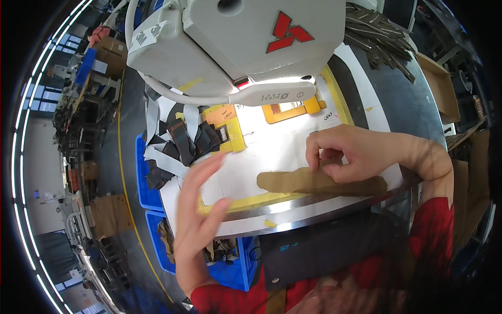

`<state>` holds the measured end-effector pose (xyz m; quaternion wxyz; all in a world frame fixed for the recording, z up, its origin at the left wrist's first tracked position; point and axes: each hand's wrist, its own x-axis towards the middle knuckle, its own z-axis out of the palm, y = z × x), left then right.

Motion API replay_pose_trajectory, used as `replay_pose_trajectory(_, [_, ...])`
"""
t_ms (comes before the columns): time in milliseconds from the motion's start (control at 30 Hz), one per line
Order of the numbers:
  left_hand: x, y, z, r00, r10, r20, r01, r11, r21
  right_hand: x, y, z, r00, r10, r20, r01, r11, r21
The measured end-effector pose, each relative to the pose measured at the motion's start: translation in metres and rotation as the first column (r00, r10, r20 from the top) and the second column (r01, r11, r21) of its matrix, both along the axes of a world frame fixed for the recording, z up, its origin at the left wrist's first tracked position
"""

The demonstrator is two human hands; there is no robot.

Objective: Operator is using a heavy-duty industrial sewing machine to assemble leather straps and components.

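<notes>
An olive fabric strip (280, 180) lies lengthwise along the front of the white work plate (246, 172). My right hand (350, 154) rests over its right part, fingers curled and pinched on it. My left hand (198, 220) is raised at the front left, fingers apart and holding nothing, left of the strip's end. Beyond them, a yellow clamp-like fixture (274, 115) sits under the white machine head (230, 36). A yellow plate (235, 141) with a small window lies beside a heap of black and pale grey straps (178, 146).
Two blue bins (149, 199) stand at the table's left edge, the lower one holding fabric pieces. Dark strips (379, 36) lie piled at the back right, near a cardboard box (436, 89). A dark apron-like panel (334, 246) is below the metal edge. Shelves and boxes line the left aisle.
</notes>
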<state>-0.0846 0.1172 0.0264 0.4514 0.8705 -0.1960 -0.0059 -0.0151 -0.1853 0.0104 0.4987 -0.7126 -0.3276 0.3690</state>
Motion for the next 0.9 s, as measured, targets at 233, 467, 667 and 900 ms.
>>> replay_pose_trajectory(233, [0.078, -0.088, -0.048, 0.529, -0.529, -0.664, 0.38, 0.847, -0.372, 0.016, -0.037, 0.019, 0.986, -0.156, -0.053, 0.141, 0.964, -0.225])
replay_pose_trajectory(467, [0.079, -0.104, -0.065, 0.932, -0.187, -0.309, 0.207, 0.978, 0.033, 0.038, -0.069, -0.032, 0.552, -0.177, 0.815, 0.342, 0.939, -0.028])
replay_pose_trajectory(667, [0.081, -0.102, -0.077, 0.988, -0.151, 0.015, 0.149, 0.984, 0.093, 0.029, -0.015, -0.056, 0.81, -0.161, 0.564, 0.304, 0.938, -0.169])
replay_pose_trajectory(900, [0.074, -0.102, -0.076, 0.868, -0.287, 0.405, 0.157, 0.933, 0.324, 0.073, -0.01, -0.047, 0.781, -0.316, 0.538, 0.471, 0.865, -0.175])
